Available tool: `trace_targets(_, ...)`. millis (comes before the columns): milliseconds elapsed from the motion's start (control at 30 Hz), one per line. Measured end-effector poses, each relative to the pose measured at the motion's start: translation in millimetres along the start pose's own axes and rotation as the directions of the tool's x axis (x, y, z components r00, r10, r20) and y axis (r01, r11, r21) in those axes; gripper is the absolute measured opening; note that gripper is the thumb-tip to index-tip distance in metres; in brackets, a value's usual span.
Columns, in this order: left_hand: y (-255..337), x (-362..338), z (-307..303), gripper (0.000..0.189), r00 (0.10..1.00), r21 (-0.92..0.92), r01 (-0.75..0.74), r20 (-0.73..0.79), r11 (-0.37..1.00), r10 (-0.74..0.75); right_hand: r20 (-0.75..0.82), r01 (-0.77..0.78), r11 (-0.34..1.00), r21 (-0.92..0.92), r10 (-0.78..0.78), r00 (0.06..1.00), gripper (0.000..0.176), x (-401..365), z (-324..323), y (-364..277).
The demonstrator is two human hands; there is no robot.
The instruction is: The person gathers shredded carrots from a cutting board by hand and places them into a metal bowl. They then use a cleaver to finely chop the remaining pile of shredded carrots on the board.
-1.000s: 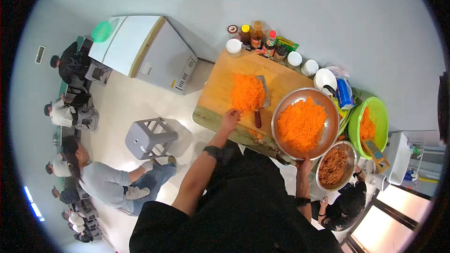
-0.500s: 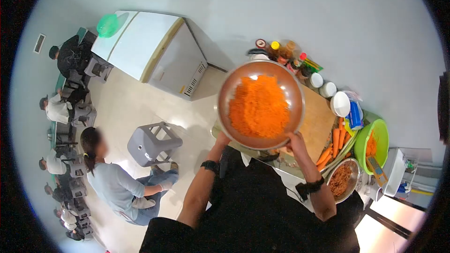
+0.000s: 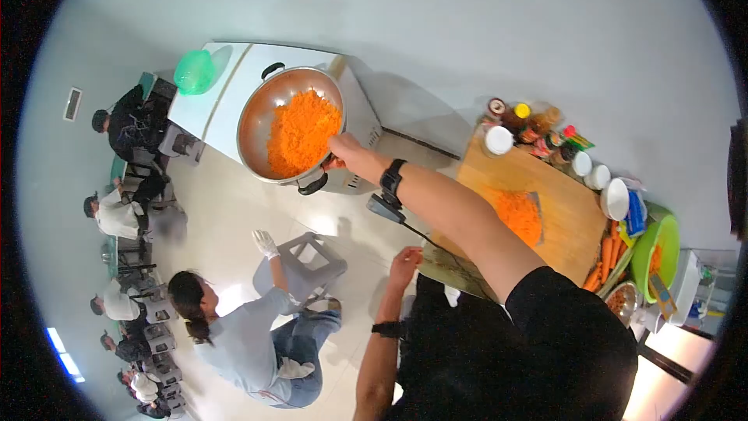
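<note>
My right hand is stretched far to the left and grips the rim of a two-handled pan close to one of its black side handles. Shredded carrot is heaped inside the pan, which overlaps the white freezer in this view. Down near my waist, my left hand is off the pan, its fingers loosely bent and nothing in them. It is beside the front edge of the worktop. On the wooden cutting board lies more shredded carrot, partly behind my right forearm.
Bottles and jars and white bowls line the wall side. Whole carrots, a green basin and a metal bowl stand right. A person with gloves is beside a grey stool at left.
The pan of shredded carrot has moved left from over the cutting board to the freezer. My left hand has let go of it and dropped to my waist; the seated person's gloved hand has risen.
</note>
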State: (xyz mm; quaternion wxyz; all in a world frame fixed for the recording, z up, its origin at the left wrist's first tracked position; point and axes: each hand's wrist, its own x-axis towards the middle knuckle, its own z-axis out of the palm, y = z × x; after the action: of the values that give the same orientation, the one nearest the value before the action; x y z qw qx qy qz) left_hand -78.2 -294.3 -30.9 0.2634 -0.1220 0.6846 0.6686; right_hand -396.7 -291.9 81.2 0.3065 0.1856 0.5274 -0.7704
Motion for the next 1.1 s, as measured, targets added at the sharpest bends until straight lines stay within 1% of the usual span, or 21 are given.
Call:
trace_targets(100,1.8,-4.2,-10.8,0.022,0.993,0.034,0.092,-0.082,0.995,-0.089,0.148,0.029,0.992,0.126,-0.048,0.988,0.035,42.6,29.4,-18.0)
trace_targets(133,-1.1,-2.9,-13.6,0.022,0.989,0.033,0.124,-0.087,0.992,-0.121,0.119,0.002,0.964,0.265,-0.035,0.992,0.038,37.3,42.3,-30.4)
trace_targets(167,-6.7,-2.0,-15.9,0.022,0.987,0.028,0.14,-0.085,0.99,-0.137,0.114,-0.011,0.964,0.267,-0.02,0.993,0.038,25.4,47.0,-34.5)
trace_targets(233,-20.0,5.3,-20.5,0.022,0.999,-0.123,-0.048,-0.004,0.991,0.048,0.161,0.079,0.987,0.142,-0.102,0.982,0.04,22.0,43.6,-24.8)
trace_targets(267,-18.7,9.9,-17.6,0.02,1.0,0.076,-0.019,-0.014,0.997,0.02,0.075,0.085,0.994,0.075,-0.09,0.993,0.027,30.0,36.0,-2.1)
trace_targets(333,-26.3,26.0,-8.1,0.017,0.997,0.082,0.075,-0.008,0.994,-0.074,0.288,0.161,0.975,-0.153,-0.112,0.951,0.018,33.8,-22.4,53.4)
trace_targets(367,-53.7,39.4,-10.3,0.017,0.996,0.114,0.081,0.035,0.99,-0.085,0.225,0.181,0.971,-0.156,-0.144,0.964,0.017,-2.1,-51.1,64.9)
trace_targets(467,-13.3,45.9,18.6,0.019,0.99,0.145,0.051,0.119,0.988,-0.069,-0.046,0.183,0.952,-0.245,-0.2,0.979,0.015,-147.1,-141.0,84.3)
trace_targets(500,-31.1,58.3,19.1,0.021,0.971,0.237,-0.175,0.201,0.955,0.128,-0.105,0.13,0.969,-0.209,-0.154,0.983,0.018,-178.8,-177.2,107.3)
trace_targets(533,-47.5,68.9,25.0,0.021,0.964,0.199,-0.187,0.226,0.962,0.141,-0.138,0.229,0.956,-0.184,-0.256,0.957,0.019,-203.4,-217.6,142.8)
trace_targets(567,-55.3,77.5,33.7,0.022,0.957,0.16,-0.195,0.247,0.968,0.152,-0.284,0.167,0.941,-0.294,-0.253,0.925,0.017,-248.4,-246.8,154.6)
trace_targets(600,-50.7,82.6,39.0,0.022,0.949,0.242,-0.192,0.291,0.951,0.118,-0.415,0.091,0.986,-0.142,-0.143,0.899,0.011,-293.2,-266.7,161.2)
trace_targets(633,-44.9,83.2,49.3,0.023,0.944,0.319,-0.183,0.321,0.93,0.076,-0.426,0.183,0.979,-0.092,-0.205,0.881,0.007,-324.1,-308.5,201.7)
trace_targets(700,-23.1,84.0,75.8,0.024,0.934,0.493,-0.238,0.352,0.837,0.058,-0.579,0.028,0.976,-0.218,-0.152,0.801,0.008,-382.0,-367.6,246.1)
trace_targets(733,-15.1,85.0,85.2,0.024,0.941,0.493,-0.225,0.334,0.841,0.056,-0.631,-0.002,0.915,-0.404,-0.277,0.725,0.01,-402.1,-386.2,266.4)
trace_targets(767,-10.3,83.4,95.0,0.024,0.934,0.508,-0.21,0.357,0.836,0.018,-0.648,-0.051,0.819,-0.571,-0.411,0.642,0.013,-417.5,-396.6,285.4)
trace_targets(867,-55.0,99.2,107.2,0.025,0.919,0.496,-0.213,0.394,0.842,0.0,-0.666,-0.169,0.724,-0.668,-0.482,0.569,0.024,-412.7,-406.0,314.4)
trace_targets(900,-68.7,107.9,109.9,0.025,0.91,0.471,-0.224,0.414,0.853,0.01,-0.671,-0.221,0.713,-0.665,-0.441,0.596,0.034,-406.6,-396.7,304.2)
trace_targets(967,-42.7,98.3,116.2,0.025,0.919,0.463,-0.141,0.391,0.875,-0.058,-0.507,-0.214,0.492,-0.844,-0.6,0.619,0.036,-391.3,-380.5,281.3)
trace_targets(1033,-47.7,94.4,112.5,0.025,0.921,0.458,-0.05,0.365,0.887,-0.137,-0.509,-0.244,0.464,-0.851,-0.618,0.599,0.035,-377.8,-377.8,275.4)
trace_targets(1100,-57.7,95.0,106.1,0.026,0.91,0.207,-0.006,0.407,0.978,-0.081,-0.522,-0.275,0.451,-0.849,-0.636,0.568,0.034,-369.7,-375.9,267.5)
